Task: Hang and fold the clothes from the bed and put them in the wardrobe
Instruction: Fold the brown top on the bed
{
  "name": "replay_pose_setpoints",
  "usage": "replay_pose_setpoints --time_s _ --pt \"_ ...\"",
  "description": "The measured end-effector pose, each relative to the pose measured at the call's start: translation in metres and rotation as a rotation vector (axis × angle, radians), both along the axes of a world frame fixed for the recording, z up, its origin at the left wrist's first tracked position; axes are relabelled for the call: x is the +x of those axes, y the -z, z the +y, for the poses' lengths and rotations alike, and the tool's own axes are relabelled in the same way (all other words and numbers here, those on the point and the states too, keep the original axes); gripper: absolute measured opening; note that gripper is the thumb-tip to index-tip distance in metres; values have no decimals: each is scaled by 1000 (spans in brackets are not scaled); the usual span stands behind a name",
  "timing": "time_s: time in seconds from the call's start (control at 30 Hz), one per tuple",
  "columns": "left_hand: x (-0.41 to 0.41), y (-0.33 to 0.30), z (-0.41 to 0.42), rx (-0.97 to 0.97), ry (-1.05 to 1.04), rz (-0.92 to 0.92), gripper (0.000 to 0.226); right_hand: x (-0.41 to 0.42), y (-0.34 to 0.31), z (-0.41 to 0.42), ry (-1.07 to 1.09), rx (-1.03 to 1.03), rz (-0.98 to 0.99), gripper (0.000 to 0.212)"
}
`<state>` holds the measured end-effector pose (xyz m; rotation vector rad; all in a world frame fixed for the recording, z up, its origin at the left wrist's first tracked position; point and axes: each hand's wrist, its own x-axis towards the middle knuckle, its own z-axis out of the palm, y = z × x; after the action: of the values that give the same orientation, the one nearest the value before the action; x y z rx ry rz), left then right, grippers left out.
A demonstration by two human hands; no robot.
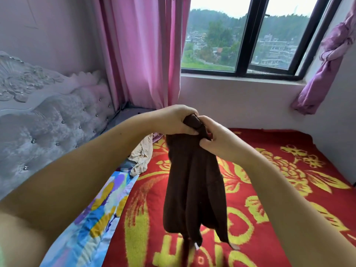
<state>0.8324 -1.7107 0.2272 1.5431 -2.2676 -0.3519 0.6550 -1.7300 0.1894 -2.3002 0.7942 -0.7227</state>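
Head view: left hand and right hand fingers grip a brown garment by its top, hanging above the bed.

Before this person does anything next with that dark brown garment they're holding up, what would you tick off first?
1. Left hand grips the top of the dark brown knitted garment: ok.
2. Right hand pinches the same top edge beside it: ok.
3. Garment hangs free above the red and yellow patterned blanket: ok, the lower end looks clear of it.
4. Garment straightened for folding or hanging: not ok, it hangs bunched in a narrow column.
5. Hanger within reach: cannot tell, none in view.
6. Other clothes left on the bed: not ok, a crumpled cream cloth lies near the grey tufted headboard.
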Motion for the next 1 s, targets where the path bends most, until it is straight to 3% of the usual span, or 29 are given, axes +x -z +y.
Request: replay_pose_setpoints --time_s 0.13,0.27,0.4,0.53,0.67,0.9,1.0 --pt "1 -7 -3 85 25 -81 12 -1 21 8 11 145 -57 63" --pt "7 -13 -5 99 -15 -84 14 -9 56 4 37 382 -158 37" --pt "11 -30 -1 72 -29 -39 14 -18 84 3 80 433 -56 13" --pt "24 -43 3 55 -83 11 19 -14 106 12 14 517 -49 18" --pt "38 -50 3 140 -41 7 28 -3 130 17 -9 458 24 24" --pt "60 -58 7 230 -65 124 30 -12 137 3 295 395 -409 12" --pt "70 -64 10 247 -36 280 29 -36 122 -4 255 470 -590 11"
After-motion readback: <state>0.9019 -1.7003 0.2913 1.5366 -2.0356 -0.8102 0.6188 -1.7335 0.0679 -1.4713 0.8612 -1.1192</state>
